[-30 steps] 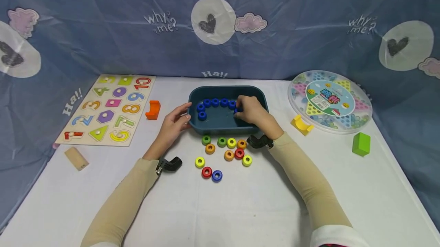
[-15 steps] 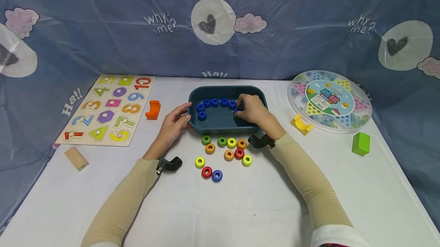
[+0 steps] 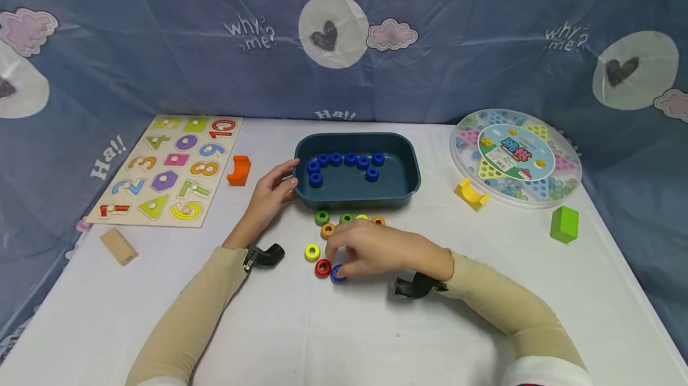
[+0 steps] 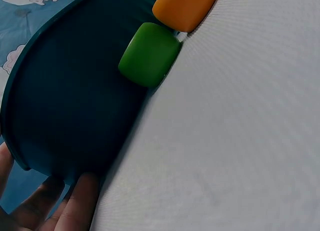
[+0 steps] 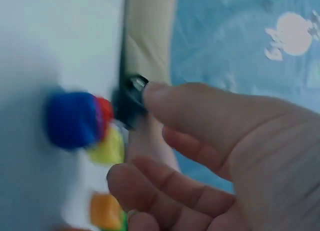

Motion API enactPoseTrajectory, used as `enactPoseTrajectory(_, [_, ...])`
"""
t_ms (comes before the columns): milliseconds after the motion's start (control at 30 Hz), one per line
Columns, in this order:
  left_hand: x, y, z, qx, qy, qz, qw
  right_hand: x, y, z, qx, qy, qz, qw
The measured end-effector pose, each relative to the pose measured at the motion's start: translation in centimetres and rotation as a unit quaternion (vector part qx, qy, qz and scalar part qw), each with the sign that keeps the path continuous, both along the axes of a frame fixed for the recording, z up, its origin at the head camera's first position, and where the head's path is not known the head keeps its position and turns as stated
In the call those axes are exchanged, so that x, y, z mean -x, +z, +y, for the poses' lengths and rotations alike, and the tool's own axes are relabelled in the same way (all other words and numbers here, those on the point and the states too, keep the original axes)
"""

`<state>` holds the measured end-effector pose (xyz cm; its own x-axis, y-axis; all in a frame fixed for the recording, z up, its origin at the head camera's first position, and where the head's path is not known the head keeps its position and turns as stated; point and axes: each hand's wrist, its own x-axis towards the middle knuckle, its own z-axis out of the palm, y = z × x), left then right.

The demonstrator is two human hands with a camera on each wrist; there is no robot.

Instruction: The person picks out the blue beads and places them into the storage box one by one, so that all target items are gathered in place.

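Note:
A dark teal tray [image 3: 355, 195] holds several blue rings [image 3: 350, 159]. My left hand [image 3: 270, 195] rests against the tray's left end, and its fingers [image 4: 80, 203] touch the outer wall in the left wrist view. My right hand [image 3: 378, 247] hovers over the loose rings in front of the tray. Its thumb and index finger are spread apart with nothing between them. The thumb overlaps a lone blue ring [image 3: 335, 276] in the head view; the right wrist view shows that blue ring [image 5: 72, 120] apart from the fingertips. Beside it lies a red ring [image 3: 323, 268].
A yellow ring [image 3: 312, 252], green ring [image 3: 322, 217] and orange ring [image 3: 328, 230] lie nearby; others are partly hidden by my hand. Around them are a number puzzle board [image 3: 166, 174], an orange block [image 3: 239, 171], a yellow block [image 3: 471, 195], a green block [image 3: 564, 224] and a round game box [image 3: 516, 156].
My right hand has let go of a blue ring inside the tray and moved out toward the front, over the loose rings. My left hand stays at the tray's end.

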<state>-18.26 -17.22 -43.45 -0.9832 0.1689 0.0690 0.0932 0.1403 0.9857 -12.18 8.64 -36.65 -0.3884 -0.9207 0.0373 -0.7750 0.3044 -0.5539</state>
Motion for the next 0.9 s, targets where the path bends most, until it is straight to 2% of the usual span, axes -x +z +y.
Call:
enactPoseTrajectory(100, [0.0, 0.1, 0.1, -0.004, -0.002, -0.001, 1.0, -0.9, -1.1, -0.5, -0.037, 0.018, 0.011, 0.999])
enactPoseTrajectory(300, [-0.1, 0.0, 0.1, -0.009, -0.003, -0.003, 1.0, -1.2, -2.3, -0.8, -0.05, 0.031, 0.009, 0.998])
enactPoseTrajectory(900, [0.2, -0.2, -0.3, -0.027, -0.009, 0.0, 0.9996, -1.0, -2.1, -0.8, -0.051, 0.036, -0.001, 0.998])
